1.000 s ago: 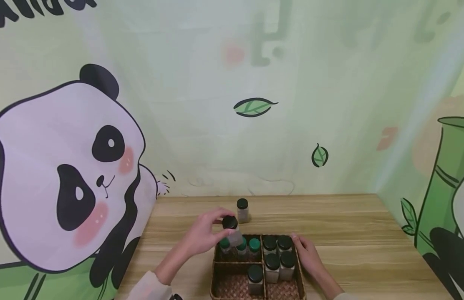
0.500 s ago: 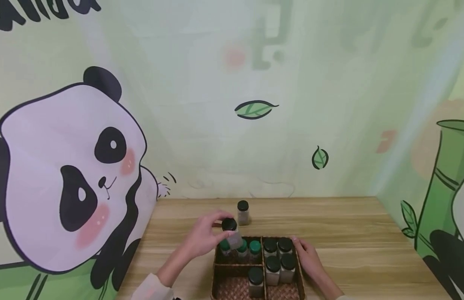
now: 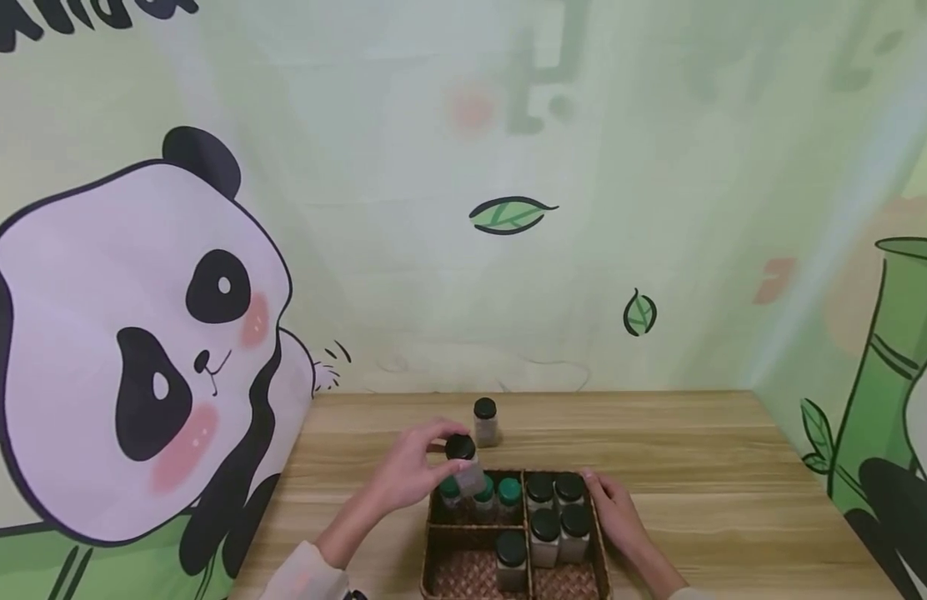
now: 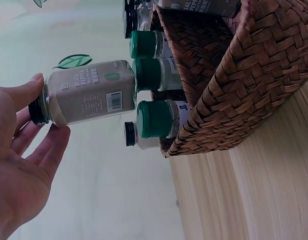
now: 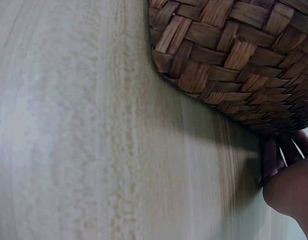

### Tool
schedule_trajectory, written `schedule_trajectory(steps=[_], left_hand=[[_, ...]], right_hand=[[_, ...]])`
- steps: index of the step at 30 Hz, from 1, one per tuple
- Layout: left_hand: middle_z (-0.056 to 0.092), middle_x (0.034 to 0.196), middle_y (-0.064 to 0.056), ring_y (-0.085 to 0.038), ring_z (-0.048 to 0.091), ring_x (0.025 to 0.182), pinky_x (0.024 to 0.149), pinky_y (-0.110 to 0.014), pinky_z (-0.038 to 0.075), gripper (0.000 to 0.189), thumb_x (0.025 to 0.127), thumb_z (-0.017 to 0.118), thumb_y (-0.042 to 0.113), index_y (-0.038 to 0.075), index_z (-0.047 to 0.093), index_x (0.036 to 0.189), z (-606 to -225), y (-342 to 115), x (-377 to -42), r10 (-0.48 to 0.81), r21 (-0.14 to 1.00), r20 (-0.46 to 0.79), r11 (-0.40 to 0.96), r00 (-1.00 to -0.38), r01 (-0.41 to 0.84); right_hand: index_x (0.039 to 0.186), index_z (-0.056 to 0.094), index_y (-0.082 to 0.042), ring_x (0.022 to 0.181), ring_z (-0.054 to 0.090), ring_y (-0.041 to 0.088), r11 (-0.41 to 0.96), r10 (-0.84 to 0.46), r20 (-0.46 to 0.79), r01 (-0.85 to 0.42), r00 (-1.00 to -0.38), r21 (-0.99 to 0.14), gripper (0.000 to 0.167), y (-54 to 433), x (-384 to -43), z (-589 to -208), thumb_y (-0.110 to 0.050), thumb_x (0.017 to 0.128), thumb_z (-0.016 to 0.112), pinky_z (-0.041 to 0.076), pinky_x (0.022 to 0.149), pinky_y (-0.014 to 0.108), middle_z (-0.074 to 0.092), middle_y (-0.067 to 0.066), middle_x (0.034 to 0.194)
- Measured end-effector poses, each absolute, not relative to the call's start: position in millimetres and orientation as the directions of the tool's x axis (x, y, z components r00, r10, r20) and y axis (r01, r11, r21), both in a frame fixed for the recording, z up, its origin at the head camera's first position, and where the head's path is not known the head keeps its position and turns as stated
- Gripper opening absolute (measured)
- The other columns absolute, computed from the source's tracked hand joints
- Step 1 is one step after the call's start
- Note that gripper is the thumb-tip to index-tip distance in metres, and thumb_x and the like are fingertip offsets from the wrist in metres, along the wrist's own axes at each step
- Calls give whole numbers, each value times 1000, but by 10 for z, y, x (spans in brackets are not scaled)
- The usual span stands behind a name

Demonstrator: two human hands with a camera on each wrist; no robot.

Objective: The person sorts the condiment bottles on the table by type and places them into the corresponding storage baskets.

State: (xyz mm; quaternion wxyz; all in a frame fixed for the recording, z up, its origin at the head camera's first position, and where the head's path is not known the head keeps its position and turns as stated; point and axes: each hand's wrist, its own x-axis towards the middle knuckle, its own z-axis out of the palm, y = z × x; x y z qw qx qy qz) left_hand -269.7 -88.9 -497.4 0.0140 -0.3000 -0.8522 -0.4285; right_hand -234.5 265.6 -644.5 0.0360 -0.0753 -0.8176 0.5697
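My left hand [image 3: 405,468] pinches a pepper jar [image 4: 91,92] by its black lid, thumb on one side and fingers on the other. The jar is clear, with a greyish-brown powder and a printed label. It hangs slightly tilted over the back left compartment of a woven basket [image 4: 273,60], its base close to the green-lidded jars [image 4: 154,119] standing there. At the basket's back right corner, my right hand [image 3: 617,512] rests its fingers against the outer wall; the right wrist view shows those fingers [image 5: 271,155] partly hidden at the wall.
Several black-lidded jars [image 3: 544,527] stand in the right-hand part of the basket. Another black-lidded jar [image 3: 511,550] is in the front left compartment. Behind the basket, a single jar [image 3: 485,423] stands on the wooden table [image 3: 704,467], before a panda-print backdrop [image 3: 403,250].
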Motion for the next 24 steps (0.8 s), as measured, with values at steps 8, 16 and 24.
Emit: schedule_trajectory(steps=[8, 16, 24], left_hand=[[71, 127, 6, -17, 68, 116, 96, -46, 60, 42, 94, 83, 34, 20, 72, 132, -4965, -880, -2679, 517, 728, 279, 435, -809, 529], [70, 129, 7, -17, 67, 118, 94, -40, 61, 41, 98, 78, 41, 22, 71, 134, -4890, -913, -2637, 518, 775, 244, 404, -820, 485], [71, 130, -3, -21, 69, 112, 86, -28, 61, 41, 101, 74, 38, 15, 70, 135, -4860, -902, -2588, 526, 810, 207, 381, -825, 447]], right_hand=[[135, 68, 4, 137, 55, 42, 351, 163, -24, 81, -986, -933, 55, 2642, -2332, -6421, -42, 115, 46, 41, 116, 59, 66, 23, 139], [128, 72, 1, 131, 61, 39, 359, 171, -37, 98, -985, -928, 57, 2657, -2336, -6444, -47, 114, 45, 47, 111, 56, 70, 19, 131], [126, 73, 0, 127, 63, 35, 362, 172, -31, 93, -985, -928, 56, 2652, -2345, -6452, -47, 114, 45, 49, 107, 50, 72, 16, 127]])
